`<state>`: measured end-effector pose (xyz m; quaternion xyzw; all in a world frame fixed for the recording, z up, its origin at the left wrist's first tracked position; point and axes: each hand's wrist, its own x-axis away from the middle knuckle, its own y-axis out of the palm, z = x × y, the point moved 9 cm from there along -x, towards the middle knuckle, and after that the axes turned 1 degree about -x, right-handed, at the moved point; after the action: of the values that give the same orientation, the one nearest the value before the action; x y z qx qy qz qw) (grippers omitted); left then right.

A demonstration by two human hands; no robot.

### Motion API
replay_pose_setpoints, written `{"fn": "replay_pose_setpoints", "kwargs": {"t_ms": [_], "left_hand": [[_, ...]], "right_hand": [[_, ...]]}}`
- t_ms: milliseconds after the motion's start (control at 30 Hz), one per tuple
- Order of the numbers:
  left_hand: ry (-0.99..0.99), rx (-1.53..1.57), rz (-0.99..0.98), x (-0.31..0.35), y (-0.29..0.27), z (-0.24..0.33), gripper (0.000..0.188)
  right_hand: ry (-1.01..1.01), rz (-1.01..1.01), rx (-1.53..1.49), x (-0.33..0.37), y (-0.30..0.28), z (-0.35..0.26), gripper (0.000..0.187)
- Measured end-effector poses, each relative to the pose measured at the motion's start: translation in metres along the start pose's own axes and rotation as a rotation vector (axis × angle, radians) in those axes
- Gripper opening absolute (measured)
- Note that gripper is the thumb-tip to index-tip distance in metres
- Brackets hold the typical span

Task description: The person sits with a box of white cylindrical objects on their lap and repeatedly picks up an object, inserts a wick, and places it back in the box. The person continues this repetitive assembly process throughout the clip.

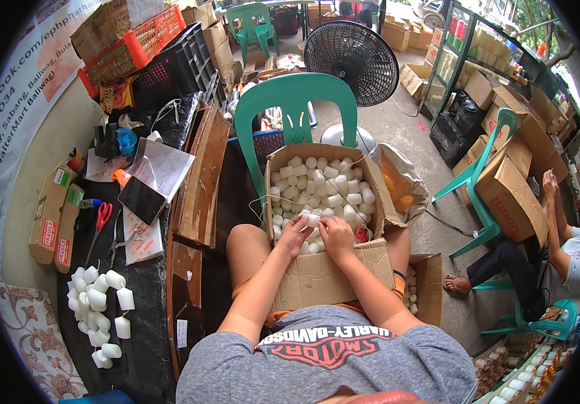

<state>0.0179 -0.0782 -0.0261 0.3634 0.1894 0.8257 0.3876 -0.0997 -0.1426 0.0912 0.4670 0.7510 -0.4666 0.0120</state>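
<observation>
Between my two hands is a small white cylinder [311, 220], shaped like a votive candle. My left hand [295, 234] pinches it from the left with thumb and fingers. My right hand [336, 237] is closed at its right end, fingertips bent together; whatever they pinch is too small to make out. Both hands are over the near part of an open cardboard box [324, 273] full of similar white cylinders [334, 200]. Pale cords [258, 200] run across the box and over its left edge. Something red with loop handles [361, 235] lies by the box's right wall, partly hidden.
A green plastic chair [295, 84] stands behind the box, with a black fan [350, 62] beyond. On the left table lie a cluster of white cylinders [94, 303], red-handled scissors [103, 217] and a phone [142, 200]. A plastic sack [398, 182] touches the box's right. Another person [563, 249] sits at right.
</observation>
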Motion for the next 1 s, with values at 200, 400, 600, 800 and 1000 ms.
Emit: {"fn": "replay_pose_setpoints", "kwargs": {"t_ms": [200,400,600,800,1000], "left_hand": [[-0.011,-0.019,-0.018,0.0,0.002,-0.001,0.033],[-0.015,-0.036,-0.044,-0.004,0.0,-0.003,0.031],[-0.002,-0.058,-0.022,-0.001,-0.001,-0.001,0.04],[0.068,-0.168,0.005,0.01,0.011,0.008,0.049],[0.039,0.043,-0.002,-0.004,-0.003,0.003,0.037]], "right_hand": [[0.02,-0.008,-0.033,-0.001,-0.002,0.001,0.01],[0.035,0.004,-0.057,-0.001,-0.001,0.003,0.009],[0.056,-0.006,-0.108,-0.004,0.0,0.006,0.008],[0.09,-0.028,-0.163,0.001,0.008,0.018,0.01],[0.174,-0.082,-0.284,-0.002,0.012,0.018,0.011]]}}
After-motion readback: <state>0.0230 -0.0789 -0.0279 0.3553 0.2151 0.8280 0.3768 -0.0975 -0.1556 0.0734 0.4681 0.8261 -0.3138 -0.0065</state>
